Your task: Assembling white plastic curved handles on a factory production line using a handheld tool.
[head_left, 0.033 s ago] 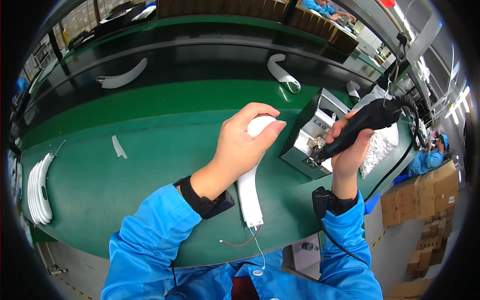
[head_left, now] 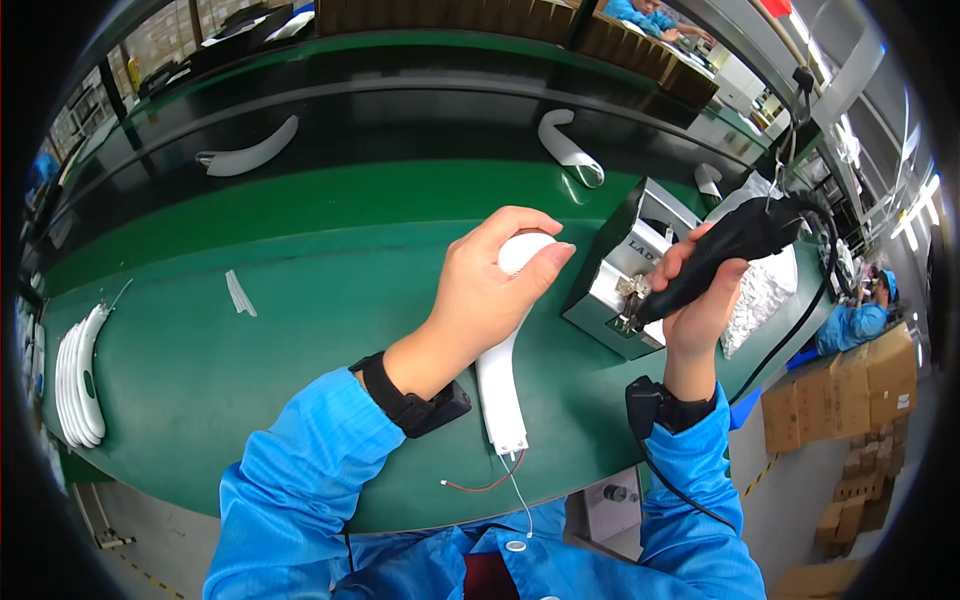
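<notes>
My left hand (head_left: 495, 280) is closed round the upper end of a white curved plastic housing (head_left: 503, 400), which rests on the green bench. A red wire and a pale wire trail from the housing's near end. My right hand (head_left: 695, 300) grips a black electric screwdriver (head_left: 725, 245), tilted with its tip down at the front of a silver screw feeder box (head_left: 620, 320). The tip meets the box's metal outlet, and whether it holds a screw is too small to tell. The cord of the screwdriver loops down on the right.
Several white housings (head_left: 78, 385) are stacked at the far left. Thin white strips (head_left: 240, 294) lie on the bench. Beyond, a dark conveyor carries single housings (head_left: 250, 150). A clear bag of small pale parts (head_left: 760, 300) sits right of the feeder. Cardboard boxes (head_left: 840, 390) stand on the right.
</notes>
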`<state>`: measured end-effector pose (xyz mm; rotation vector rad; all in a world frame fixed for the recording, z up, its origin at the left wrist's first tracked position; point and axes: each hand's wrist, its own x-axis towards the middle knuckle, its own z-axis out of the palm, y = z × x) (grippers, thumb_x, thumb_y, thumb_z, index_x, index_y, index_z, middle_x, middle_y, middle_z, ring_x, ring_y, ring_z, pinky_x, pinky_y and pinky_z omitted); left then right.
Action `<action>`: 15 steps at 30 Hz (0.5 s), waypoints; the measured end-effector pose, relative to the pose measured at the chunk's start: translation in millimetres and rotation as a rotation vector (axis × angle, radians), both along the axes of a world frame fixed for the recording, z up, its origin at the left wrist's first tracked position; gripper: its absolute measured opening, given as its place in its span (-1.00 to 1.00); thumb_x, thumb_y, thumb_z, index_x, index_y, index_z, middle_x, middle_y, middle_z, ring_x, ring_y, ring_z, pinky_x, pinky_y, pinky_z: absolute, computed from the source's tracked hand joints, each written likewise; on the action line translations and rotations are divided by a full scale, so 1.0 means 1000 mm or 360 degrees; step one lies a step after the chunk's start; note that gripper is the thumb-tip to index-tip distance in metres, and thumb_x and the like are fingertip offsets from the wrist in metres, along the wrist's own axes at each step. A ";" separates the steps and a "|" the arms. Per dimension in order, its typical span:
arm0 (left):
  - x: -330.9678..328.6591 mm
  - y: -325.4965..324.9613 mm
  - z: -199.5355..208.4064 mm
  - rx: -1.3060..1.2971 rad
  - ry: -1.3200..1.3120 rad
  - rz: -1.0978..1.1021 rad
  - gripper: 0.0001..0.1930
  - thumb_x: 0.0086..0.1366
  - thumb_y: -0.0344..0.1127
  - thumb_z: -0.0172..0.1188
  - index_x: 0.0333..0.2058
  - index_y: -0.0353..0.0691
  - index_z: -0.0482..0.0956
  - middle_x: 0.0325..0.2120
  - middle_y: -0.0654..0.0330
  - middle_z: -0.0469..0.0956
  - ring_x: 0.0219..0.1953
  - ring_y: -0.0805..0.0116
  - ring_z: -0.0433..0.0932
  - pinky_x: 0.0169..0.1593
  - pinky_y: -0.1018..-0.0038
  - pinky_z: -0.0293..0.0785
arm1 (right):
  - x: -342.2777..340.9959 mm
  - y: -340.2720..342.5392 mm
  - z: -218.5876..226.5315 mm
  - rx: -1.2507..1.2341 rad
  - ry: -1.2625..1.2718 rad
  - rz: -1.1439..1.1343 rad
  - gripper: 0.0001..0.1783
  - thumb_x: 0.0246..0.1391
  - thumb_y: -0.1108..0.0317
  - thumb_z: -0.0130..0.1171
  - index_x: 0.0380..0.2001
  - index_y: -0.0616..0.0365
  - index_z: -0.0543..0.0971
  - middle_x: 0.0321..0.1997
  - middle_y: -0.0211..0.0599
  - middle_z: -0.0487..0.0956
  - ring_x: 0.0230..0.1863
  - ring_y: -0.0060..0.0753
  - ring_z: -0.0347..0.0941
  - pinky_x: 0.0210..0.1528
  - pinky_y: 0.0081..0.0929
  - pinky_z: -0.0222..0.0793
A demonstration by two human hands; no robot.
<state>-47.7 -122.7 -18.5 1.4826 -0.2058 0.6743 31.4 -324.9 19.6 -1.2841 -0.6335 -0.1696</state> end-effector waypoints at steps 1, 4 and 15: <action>0.001 0.001 -0.001 -0.0025 0.0001 -0.0019 -0.77 0.21 -0.31 0.21 -0.21 -0.29 0.48 -0.36 0.19 0.57 -0.29 0.48 0.56 -0.19 0.56 0.47 | -0.005 0.002 -0.004 -0.0048 0.0115 0.0018 -0.20 0.01 -0.38 -0.05 -0.16 0.27 0.30 -0.58 -0.28 0.39 -0.61 -0.48 0.34 -0.53 -0.55 0.31; 0.004 -0.002 0.000 0.0003 -0.0023 -0.0039 -0.77 0.20 -0.33 0.22 -0.20 -0.29 0.49 -0.35 0.19 0.58 -0.27 0.50 0.55 -0.18 0.57 0.46 | -0.025 0.011 -0.032 -0.0018 0.0152 0.0101 -0.19 0.01 -0.39 -0.06 -0.15 0.26 0.30 -0.59 -0.28 0.40 -0.61 -0.49 0.36 -0.54 -0.54 0.33; -0.001 0.006 0.005 0.0082 -0.0051 -0.0024 -0.76 0.17 -0.30 0.26 -0.23 -0.27 0.51 -0.35 0.25 0.54 -0.28 0.51 0.52 -0.20 0.58 0.42 | -0.088 0.062 -0.050 0.0141 0.0457 0.0525 0.02 -0.30 -0.61 -0.07 -0.11 0.16 0.29 -0.56 -0.27 0.42 -0.54 -0.40 0.40 -0.34 -0.42 0.39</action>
